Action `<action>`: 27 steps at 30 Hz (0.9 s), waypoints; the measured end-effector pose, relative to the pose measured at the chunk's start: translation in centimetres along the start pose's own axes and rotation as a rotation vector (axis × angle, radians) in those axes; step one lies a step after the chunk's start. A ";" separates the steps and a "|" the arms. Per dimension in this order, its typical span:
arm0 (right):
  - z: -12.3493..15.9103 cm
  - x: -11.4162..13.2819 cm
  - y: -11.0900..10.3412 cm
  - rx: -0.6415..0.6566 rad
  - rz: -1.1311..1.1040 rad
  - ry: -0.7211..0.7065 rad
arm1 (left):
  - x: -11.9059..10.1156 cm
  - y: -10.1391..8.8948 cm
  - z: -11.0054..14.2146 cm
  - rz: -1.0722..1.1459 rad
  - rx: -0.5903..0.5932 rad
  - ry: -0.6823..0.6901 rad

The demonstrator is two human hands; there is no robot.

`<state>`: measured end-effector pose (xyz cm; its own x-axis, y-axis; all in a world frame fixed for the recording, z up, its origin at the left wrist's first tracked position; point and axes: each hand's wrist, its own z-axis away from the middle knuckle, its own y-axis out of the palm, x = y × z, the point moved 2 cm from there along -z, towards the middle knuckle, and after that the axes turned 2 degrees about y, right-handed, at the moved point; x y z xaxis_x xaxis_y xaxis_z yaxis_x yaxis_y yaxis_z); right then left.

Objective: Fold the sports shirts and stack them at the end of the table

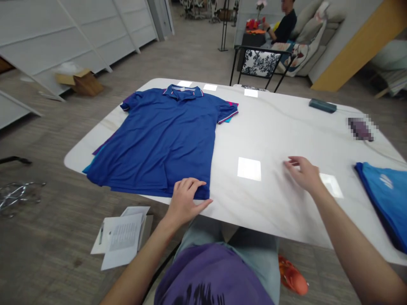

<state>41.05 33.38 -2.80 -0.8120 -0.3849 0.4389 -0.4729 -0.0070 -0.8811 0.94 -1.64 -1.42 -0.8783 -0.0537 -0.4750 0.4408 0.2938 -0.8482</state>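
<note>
A dark blue polo shirt (165, 135) lies spread flat on the white table (273, 127), collar at the far side, on top of other garments whose purple, teal and pink edges stick out. My left hand (186, 201) rests on the shirt's near hem corner, fingers bent, thumb out along the table edge. My right hand (302, 171) hovers just over the bare tabletop to the right of the shirt, fingers loosely spread, holding nothing.
A lighter blue garment (386, 199) lies at the table's right edge. A dark case (322, 105) and a blurred object (361, 128) sit far right. Papers (122, 239) lie on the floor. A cardboard box (81, 80) and a chair (262, 61) stand beyond; a person (284, 25) sits on a sofa.
</note>
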 end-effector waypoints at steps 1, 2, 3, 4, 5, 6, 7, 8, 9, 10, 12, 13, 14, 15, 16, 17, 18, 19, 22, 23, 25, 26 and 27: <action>-2.3 3.2 2.0 0.041 -0.004 -0.003 | -0.1 0.4 -0.2 -0.005 -0.006 -0.003; -4.6 6.3 3.9 0.084 -0.010 -0.009 | -0.1 0.8 -0.4 -0.003 -0.014 -0.008; -6.9 9.3 5.7 0.135 -0.026 -0.012 | 0.1 1.0 -0.6 0.006 -0.022 -0.012; -9.2 12.0 7.4 0.177 -0.050 -0.013 | 0.3 1.1 -0.8 0.024 -0.025 -0.011; -11.6 14.4 8.9 0.207 -0.079 -0.006 | 0.7 1.1 -0.8 0.048 -0.026 -0.005; -14.1 16.6 10.2 0.214 -0.093 -0.006 | 1.2 1.1 -0.8 0.078 -0.025 0.006; -16.6 18.5 11.4 0.205 -0.100 -0.007 | 1.7 1.1 -0.8 0.108 -0.025 0.019; -19.0 20.1 12.5 0.182 -0.102 0.000 | 2.3 1.1 -0.7 0.134 -0.028 0.028; -21.4 21.4 13.4 0.149 -0.099 0.012 | 2.9 1.1 -0.7 0.155 -0.036 0.035; -23.7 22.4 14.3 0.114 -0.096 0.035 | 3.4 1.2 -0.7 0.172 -0.049 0.041; -27.7 23.9 15.7 0.058 -0.091 0.101 | 4.0 1.5 -0.9 0.206 -0.068 0.054; -29.3 24.3 16.2 0.045 -0.090 0.135 | 4.1 1.6 -1.1 0.226 -0.073 0.058; -30.7 24.7 16.7 0.041 -0.090 0.165 | 4.2 1.6 -1.3 0.247 -0.078 0.058; -31.8 24.9 17.1 0.041 -0.092 0.187 | 4.2 1.6 -1.4 0.268 -0.084 0.054; -32.7 25.0 17.5 0.041 -0.097 0.200 | 4.1 1.4 -1.5 0.288 -0.094 0.047; -33.4 25.1 17.8 0.038 -0.103 0.205 | 4.1 1.1 -1.6 0.305 -0.109 0.045; -33.9 25.1 17.9 0.028 -0.111 0.205 | 4.0 0.8 -1.6 0.320 -0.127 0.052; -34.3 25.0 18.0 0.014 -0.121 0.200 | 3.9 0.3 -1.6 0.334 -0.143 0.061; -34.9 24.4 17.5 -0.033 -0.156 0.172 | 3.5 -0.9 -1.3 0.362 -0.132 0.093; -34.9 24.0 17.1 -0.046 -0.167 0.164 | 3.2 -1.2 -1.3 0.369 -0.110 0.103; -34.9 22.9 16.0 -0.059 -0.189 0.118 | 2.4 -1.7 -1.2 0.379 -0.062 0.126; -34.8 22.3 15.4 -0.055 -0.194 0.069 | 1.8 -1.9 -1.3 0.380 -0.040 0.144; -34.7 21.6 14.7 -0.043 -0.192 0.004 | 1.0 -2.1 -1.4 0.377 -0.025 0.167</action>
<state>4.69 57.00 -0.15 -0.7066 -0.3765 0.5991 -0.6337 -0.0402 -0.7726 -1.17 -1.03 0.22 -0.6754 0.2172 -0.7048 0.7343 0.2865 -0.6154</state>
